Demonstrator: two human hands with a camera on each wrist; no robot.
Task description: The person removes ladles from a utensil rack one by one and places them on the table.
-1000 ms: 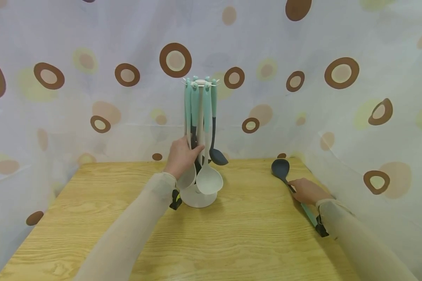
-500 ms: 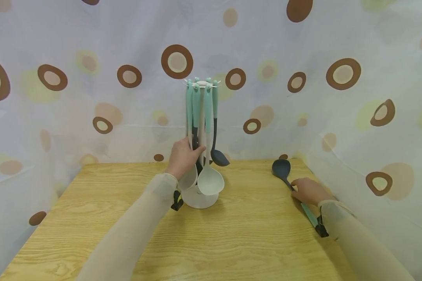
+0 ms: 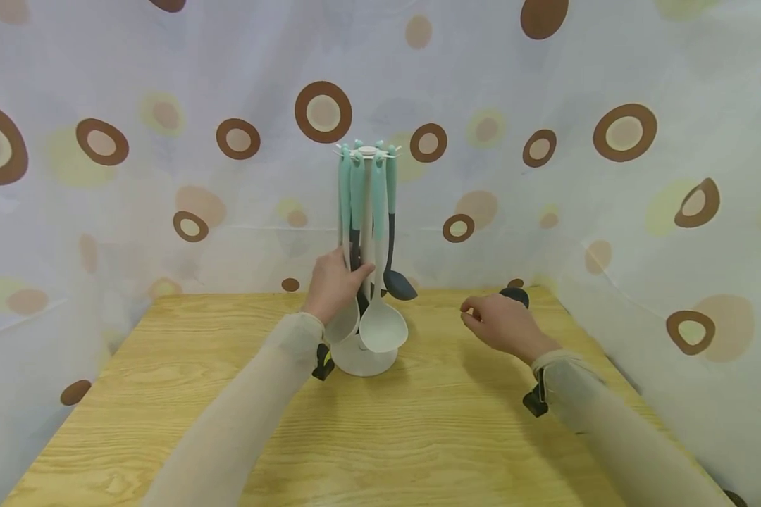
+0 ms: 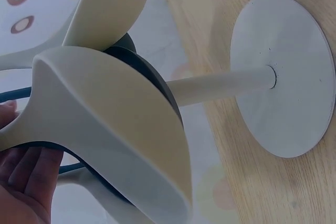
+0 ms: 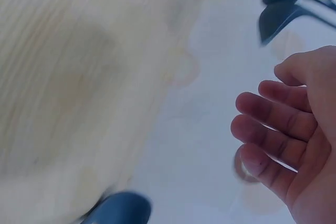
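Note:
A white utensil stand [image 3: 363, 359] with a round base bears several hanging utensils with mint-green handles. Among them are a white ladle [image 3: 383, 328] in front and a dark ladle [image 3: 400, 286] on the right. My left hand [image 3: 335, 282] grips the stand amid the hanging stems, its thumb across the front; in the left wrist view, fingers [image 4: 39, 174] show behind a white utensil's neck. My right hand [image 3: 501, 324] is raised over the table with fingers loosely curled, holding nothing. Behind it lies another dark ladle [image 3: 516, 296], its handle hidden by the hand and forearm.
The wooden table [image 3: 228, 394] carries the stand near its back middle. A patterned curtain [image 3: 254, 190] hangs behind the table and along its right side.
My right hand has let go of the dark ladle on the table and moved left and up from it. The left hand keeps its hold on the stand.

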